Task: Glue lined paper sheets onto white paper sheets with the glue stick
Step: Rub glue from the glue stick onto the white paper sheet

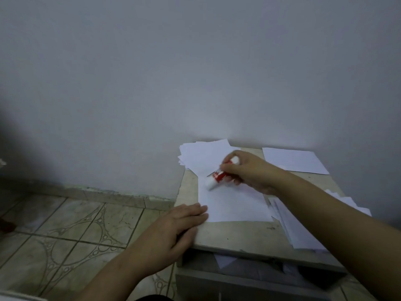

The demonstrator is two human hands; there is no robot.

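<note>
A white sheet point(233, 204) lies in the middle of the small table point(236, 235). My right hand point(249, 172) grips a red and white glue stick point(218, 176), tilted down to the left, its white tip touching the sheet's far left part. My left hand point(180, 222) lies flat with straight fingers, its fingertips pressing the sheet's near left corner at the table's left edge. I cannot tell whether this sheet is lined.
A loose pile of white sheets point(201, 155) sits at the table's far left against the wall. One sheet point(295, 159) lies at the far right, and a stack of papers point(303, 227) under my right forearm. Tiled floor point(76, 224) lies left; a shelf with papers point(238, 263) below.
</note>
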